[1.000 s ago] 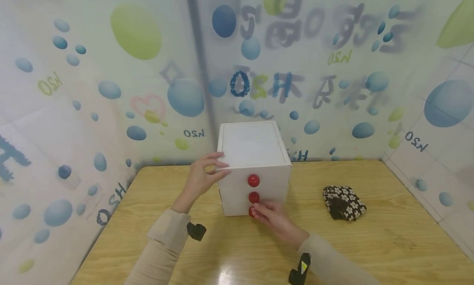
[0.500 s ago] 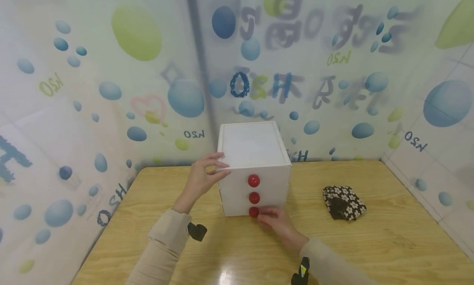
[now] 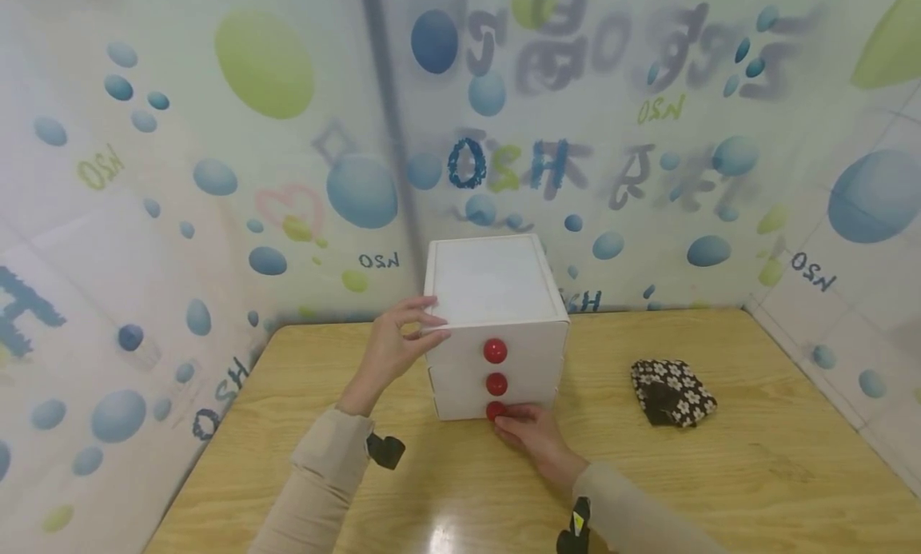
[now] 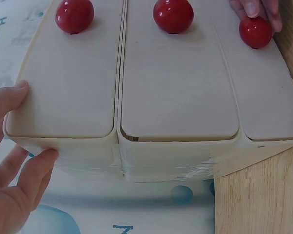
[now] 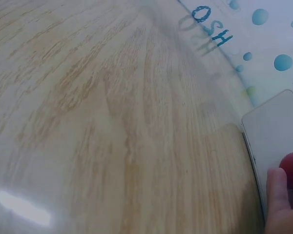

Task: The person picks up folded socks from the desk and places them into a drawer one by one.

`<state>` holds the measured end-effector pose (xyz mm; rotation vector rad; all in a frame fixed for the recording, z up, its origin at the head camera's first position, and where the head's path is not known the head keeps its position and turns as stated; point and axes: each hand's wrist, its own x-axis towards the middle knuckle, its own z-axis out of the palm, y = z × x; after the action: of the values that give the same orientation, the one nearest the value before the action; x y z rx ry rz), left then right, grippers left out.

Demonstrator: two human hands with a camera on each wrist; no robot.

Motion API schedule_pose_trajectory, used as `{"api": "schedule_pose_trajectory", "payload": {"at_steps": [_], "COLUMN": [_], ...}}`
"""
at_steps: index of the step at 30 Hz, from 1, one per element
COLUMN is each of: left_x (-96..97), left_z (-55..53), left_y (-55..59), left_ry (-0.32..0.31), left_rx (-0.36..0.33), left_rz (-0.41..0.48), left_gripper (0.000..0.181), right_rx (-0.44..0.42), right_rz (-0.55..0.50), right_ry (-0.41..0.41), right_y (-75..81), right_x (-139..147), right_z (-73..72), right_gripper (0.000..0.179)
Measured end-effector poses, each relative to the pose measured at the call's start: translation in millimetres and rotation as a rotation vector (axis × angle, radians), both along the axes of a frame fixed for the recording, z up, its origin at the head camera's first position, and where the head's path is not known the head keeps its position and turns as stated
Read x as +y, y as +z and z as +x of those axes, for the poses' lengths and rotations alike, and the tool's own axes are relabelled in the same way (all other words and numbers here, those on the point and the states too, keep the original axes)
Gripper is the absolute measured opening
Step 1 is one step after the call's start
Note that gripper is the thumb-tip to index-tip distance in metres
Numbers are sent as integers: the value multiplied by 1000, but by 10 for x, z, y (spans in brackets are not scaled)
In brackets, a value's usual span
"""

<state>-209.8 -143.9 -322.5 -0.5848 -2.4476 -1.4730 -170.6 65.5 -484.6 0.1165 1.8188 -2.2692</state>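
A white drawer cabinet [image 3: 496, 286] stands on the wooden table with three drawers stacked, each with a round red knob. My left hand [image 3: 392, 342] holds the cabinet's upper left corner, with its digits split between the front and the side in the left wrist view. At the bottom drawer, my right hand [image 3: 536, 438] pinches the lowest red knob [image 4: 255, 33] between thumb and fingers. The middle knob [image 3: 496, 384] and top knob [image 3: 495, 351] are untouched. All three drawer fronts sit pushed in.
A folded dark cloth item with white flowers [image 3: 675, 392] lies on the table [image 3: 755, 458] to the right of the cabinet. Printed wall sheets [image 3: 612, 138] rise behind and at both sides of the table.
My right hand has shifted from over the space between the lower two knobs down to the bottom one, and its fingers have closed on it. The left hand stays put.
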Motion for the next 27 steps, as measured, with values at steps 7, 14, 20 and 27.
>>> {"api": "schedule_pose_trajectory", "payload": {"at_steps": [7, 14, 20, 27], "left_x": [59, 31, 69, 105], "left_z": [131, 79, 150, 278], "left_y": [160, 91, 174, 312], "left_ry": [5, -3, 2, 3], "left_rx": [-8, 5, -2, -11], "left_rz": [3, 9, -2, -6], "left_gripper": [15, 16, 15, 15], "right_rx": [-11, -41, -40, -36], "right_rz": [8, 9, 7, 13], "right_ry": [-78, -123, -131, -128], "right_y": [3, 16, -2, -13], "right_x": [-80, -111, -117, -117], "right_z": [26, 38, 44, 49], "right_gripper": [44, 43, 43, 42]}}
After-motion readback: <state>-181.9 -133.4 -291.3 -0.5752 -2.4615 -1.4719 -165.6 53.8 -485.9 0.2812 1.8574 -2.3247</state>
